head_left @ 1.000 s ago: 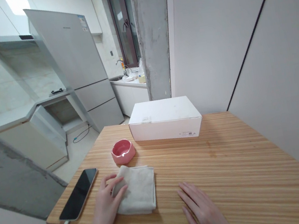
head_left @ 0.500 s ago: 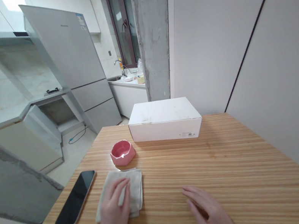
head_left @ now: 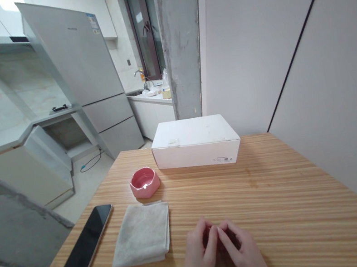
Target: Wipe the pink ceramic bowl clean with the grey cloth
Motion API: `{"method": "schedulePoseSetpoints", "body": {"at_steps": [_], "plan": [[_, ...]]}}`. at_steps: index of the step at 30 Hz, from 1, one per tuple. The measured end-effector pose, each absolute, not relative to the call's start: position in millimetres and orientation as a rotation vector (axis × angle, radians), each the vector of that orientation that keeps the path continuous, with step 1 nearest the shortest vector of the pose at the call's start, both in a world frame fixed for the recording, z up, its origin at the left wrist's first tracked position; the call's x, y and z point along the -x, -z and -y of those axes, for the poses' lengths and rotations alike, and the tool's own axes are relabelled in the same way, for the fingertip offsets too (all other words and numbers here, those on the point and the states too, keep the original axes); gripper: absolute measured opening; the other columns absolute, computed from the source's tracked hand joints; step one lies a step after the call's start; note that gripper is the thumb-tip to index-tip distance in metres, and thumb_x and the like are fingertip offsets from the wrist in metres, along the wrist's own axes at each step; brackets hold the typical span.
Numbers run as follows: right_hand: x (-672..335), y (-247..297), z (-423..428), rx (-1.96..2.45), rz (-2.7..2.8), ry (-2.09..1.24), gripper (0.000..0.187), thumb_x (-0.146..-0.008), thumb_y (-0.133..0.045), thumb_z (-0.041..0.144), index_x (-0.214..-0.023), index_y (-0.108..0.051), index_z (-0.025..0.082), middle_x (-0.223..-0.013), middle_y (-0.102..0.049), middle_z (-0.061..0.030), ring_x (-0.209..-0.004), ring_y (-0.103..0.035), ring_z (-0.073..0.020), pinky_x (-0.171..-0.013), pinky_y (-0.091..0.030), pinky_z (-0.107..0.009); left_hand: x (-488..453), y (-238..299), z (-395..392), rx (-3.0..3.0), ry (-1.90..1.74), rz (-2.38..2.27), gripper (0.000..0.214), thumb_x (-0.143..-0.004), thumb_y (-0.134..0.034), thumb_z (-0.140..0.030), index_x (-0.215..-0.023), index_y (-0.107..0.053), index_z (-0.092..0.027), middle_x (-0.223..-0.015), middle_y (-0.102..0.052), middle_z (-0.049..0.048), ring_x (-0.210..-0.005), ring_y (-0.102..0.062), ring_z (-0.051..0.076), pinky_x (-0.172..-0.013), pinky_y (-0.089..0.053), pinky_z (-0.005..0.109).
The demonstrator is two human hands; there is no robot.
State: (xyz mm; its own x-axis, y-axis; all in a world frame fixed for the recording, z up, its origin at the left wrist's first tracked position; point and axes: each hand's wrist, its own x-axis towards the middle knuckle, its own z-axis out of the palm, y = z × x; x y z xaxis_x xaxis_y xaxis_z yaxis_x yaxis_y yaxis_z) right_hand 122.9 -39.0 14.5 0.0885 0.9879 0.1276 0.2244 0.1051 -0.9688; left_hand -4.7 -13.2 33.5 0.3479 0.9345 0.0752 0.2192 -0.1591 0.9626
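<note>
Near the edge of the striped wooden table (head_left: 278,189), my cupped left hand (head_left: 201,251) and right hand (head_left: 245,250) met, their grip unreadable, and a careless sweep risked snagging the folded grey towel (head_left: 140,234).

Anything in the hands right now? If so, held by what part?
Cannot tell. The left hand and right hand cup together over the table, fingertips meeting, around a dark patch that may be shadow or a small object.

Left hand (head_left: 199,251) and right hand (head_left: 244,251) meet fingertip-to-fingertip over the wooden tabletop (head_left: 276,180). Folded grey cloth (head_left: 140,234) lies leftward, untouched.
</note>
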Motion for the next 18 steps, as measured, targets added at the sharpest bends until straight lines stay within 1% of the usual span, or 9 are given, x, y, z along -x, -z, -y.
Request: {"method": "schedulePoseSetpoints", "body": {"at_steps": [6, 13, 18], "plan": [[-122.7, -16.8, 41.0, 1.331, 1.414, -0.87, 0.033, -0.095, -0.046, 0.046, -0.076, -0.058, 0.022, -0.071, -0.064, -0.0019, -0.067, -0.061, -0.0185, -0.068, -0.051, -0.026, 4.9, -35.4, 14.1, -1.637, -0.893, -1.058, 0.032, -0.097, -0.04, -0.039, -0.076, -0.053, -0.019, -0.069, -0.054, -0.0004, -0.066, -0.05, 0.014, -0.062, -0.034, 0.024], [-122.3, -16.9, 42.7, 1.368, 1.427, -0.842, 0.033, -0.095, -0.045, 0.046, -0.077, -0.058, 0.023, -0.073, -0.065, -0.002, -0.068, -0.062, -0.0193, -0.069, -0.051, -0.027, 4.6, -33.2, 14.5, -1.648, -0.897, -1.071, 0.032, -0.097, -0.04, -0.04, -0.077, -0.054, -0.019, -0.069, -0.054, 0.0002, -0.066, -0.051, 0.014, -0.063, -0.034, 0.025], [-121.5, -18.9, 43.4, 1.329, 1.414, -0.874, 0.031, -0.095, -0.045, 0.043, -0.076, -0.058, 0.022, -0.072, -0.065, -0.0014, -0.067, -0.062, -0.0185, -0.068, -0.05, -0.025, 4.8, -31.2, 13.5, -1.657, -0.904, -1.068, 0.032, -0.097, -0.04, -0.039, -0.078, -0.055, -0.018, -0.07, -0.055, 0.0006, -0.066, -0.051, 0.014, -0.062, -0.034, 0.025]]}}
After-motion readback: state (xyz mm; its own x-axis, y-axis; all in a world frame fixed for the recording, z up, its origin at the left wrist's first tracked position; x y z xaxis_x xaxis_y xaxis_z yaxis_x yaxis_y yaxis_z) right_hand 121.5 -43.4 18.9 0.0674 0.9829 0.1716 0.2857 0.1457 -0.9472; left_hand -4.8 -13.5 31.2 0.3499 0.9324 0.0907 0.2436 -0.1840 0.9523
